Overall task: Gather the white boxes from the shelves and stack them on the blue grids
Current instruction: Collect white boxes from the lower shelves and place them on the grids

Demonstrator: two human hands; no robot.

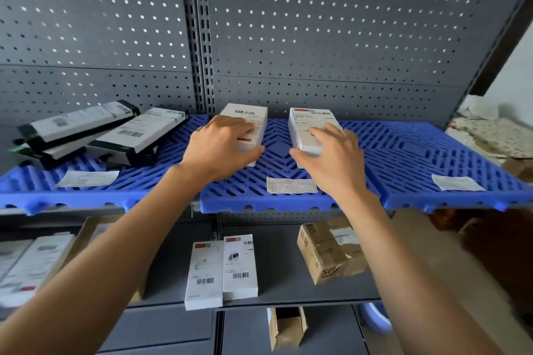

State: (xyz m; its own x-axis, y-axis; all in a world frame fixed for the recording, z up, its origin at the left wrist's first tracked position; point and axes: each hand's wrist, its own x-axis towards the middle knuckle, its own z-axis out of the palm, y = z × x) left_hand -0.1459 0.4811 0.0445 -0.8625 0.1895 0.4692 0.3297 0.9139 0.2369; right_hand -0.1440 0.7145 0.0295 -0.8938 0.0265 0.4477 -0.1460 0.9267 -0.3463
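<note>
Two white boxes lie on the blue grid (403, 150) of the upper shelf. My left hand (222, 144) grips the left white box (248, 118), thumb along its near right corner and fingers over its top. My right hand (331, 153) grips the right white box (311, 124), thumb at its near left corner and fingers across its top. The near ends of both boxes are hidden under my hands. On the grey shelf below, two more white boxes (222, 268) lie side by side.
Black-and-white long boxes (115, 132) are piled at the grid's left. Paper labels (291, 185) lie along the grid's front. Below, a brown carton (326, 253) sits right of the white boxes, more white boxes (31, 262) lie at far left, and an open carton (285, 326) stands lower down.
</note>
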